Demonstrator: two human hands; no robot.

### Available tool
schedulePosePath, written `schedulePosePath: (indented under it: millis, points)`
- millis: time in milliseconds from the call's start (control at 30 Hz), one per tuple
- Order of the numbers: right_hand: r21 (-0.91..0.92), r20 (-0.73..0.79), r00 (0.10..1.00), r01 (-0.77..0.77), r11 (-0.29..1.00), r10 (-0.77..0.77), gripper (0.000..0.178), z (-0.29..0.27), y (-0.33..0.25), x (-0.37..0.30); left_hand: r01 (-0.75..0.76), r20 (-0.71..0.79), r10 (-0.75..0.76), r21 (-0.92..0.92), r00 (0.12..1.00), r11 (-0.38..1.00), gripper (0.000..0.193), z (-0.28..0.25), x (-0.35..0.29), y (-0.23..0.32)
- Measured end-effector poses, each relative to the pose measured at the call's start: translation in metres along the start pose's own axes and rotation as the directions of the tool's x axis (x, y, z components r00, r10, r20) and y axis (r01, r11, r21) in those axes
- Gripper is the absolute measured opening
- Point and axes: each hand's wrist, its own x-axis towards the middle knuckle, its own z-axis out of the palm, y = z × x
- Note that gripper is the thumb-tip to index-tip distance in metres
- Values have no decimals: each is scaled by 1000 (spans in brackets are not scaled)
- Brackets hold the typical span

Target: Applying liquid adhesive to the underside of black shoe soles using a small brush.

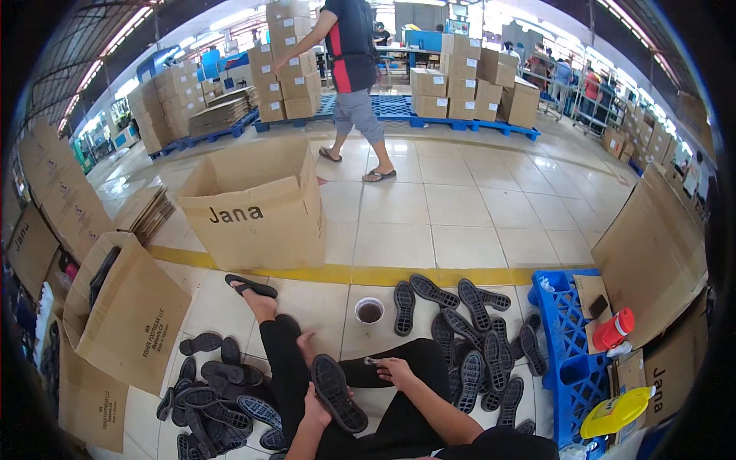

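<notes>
My left hand grips a dark shoe sole tilted above my lap, its ridged face upward. My right hand, closed over my bent leg, pinches a small tool with a shiny tip; its exact kind is too small to make out. Just beyond my legs stands a white cup of dark liquid. A spread of loose soles lies on the floor to my right, most with treads showing. Another heap of dark soles lies to my left.
A large open cardboard box stands ahead, with more boxes at left. Along the right runs a blue plastic pallet bearing a red bottle and a yellow container. A person walks across the tiled floor.
</notes>
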Motion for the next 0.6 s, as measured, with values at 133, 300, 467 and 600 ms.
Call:
schedulePosePath:
  millis: [133,300,467,600]
  points:
    - [-2,2,1000,1,1000,-1,11,1,-4,0,-28,54,27,26,998,999,78,-1,0,2]
    - [5,28,1000,8,1000,-8,11,-2,-1,6,-49,86,49,-8,995,999,77,-4,4,3]
    - [3,1,1000,-15,1000,15,12,-1,-1,4,-80,110,76,27,991,996,75,-3,1,1]
    - [7,-2,1000,2,1000,-2,14,1,-2,0,-70,116,70,-4,991,998,75,-3,0,2]
